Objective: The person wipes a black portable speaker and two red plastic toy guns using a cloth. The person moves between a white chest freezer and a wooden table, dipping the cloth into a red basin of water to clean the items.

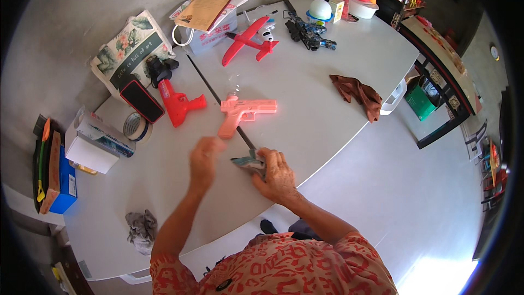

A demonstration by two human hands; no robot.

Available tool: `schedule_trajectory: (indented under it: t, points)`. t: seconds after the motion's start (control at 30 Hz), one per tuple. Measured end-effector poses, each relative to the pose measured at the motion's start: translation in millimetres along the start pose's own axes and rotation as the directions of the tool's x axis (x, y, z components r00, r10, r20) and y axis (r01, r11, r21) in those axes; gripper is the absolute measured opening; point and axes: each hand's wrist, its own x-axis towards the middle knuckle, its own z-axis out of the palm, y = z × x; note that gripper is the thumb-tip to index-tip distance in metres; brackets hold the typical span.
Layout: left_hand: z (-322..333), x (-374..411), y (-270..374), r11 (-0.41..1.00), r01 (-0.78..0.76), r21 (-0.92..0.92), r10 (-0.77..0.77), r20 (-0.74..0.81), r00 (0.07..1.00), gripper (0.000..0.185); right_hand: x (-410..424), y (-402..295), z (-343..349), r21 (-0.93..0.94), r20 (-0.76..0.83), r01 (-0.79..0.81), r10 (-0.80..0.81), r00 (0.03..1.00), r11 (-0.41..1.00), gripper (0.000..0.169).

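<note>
My right hand (276,174) holds a folded grey-green cloth (251,163) near the table's front edge, at the near end of a dark seam across the table. My left hand (204,157) is raised over the table to the left of the cloth, blurred, its fingers partly curled; whether it holds anything small is unclear. Just beyond both hands lies a pink toy pistol (247,110) with a clear round piece at its rear, its muzzle pointing right. A red toy gun (178,104) lies to its left.
A phone (142,98), tape rolls (136,126) and boxes (96,143) line the left side. Farther back are a red toy plane (249,43), a dark toy gun (309,30) and a paper bag (213,35). A brown cloth (358,94) lies right, a grey rag (141,229) near left.
</note>
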Motion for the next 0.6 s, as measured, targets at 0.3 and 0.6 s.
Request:
schedule_trajectory:
  t: [0.3,0.6]
  points:
    - [56.3,-49.5,-12.8,0.958,0.017,-0.288,-0.012,0.019,1.000,0.047,-9.0,-2.3,-9.9,0.753,0.328,-0.240,-0.033,0.944,0.613,0.079]
    - [21.9,-44.8,-11.6,0.904,0.062,0.423,0.093,-0.337,0.937,0.028,-1.3,24.6,-40.4,0.387,0.221,0.121,-0.219,0.951,0.914,0.029]
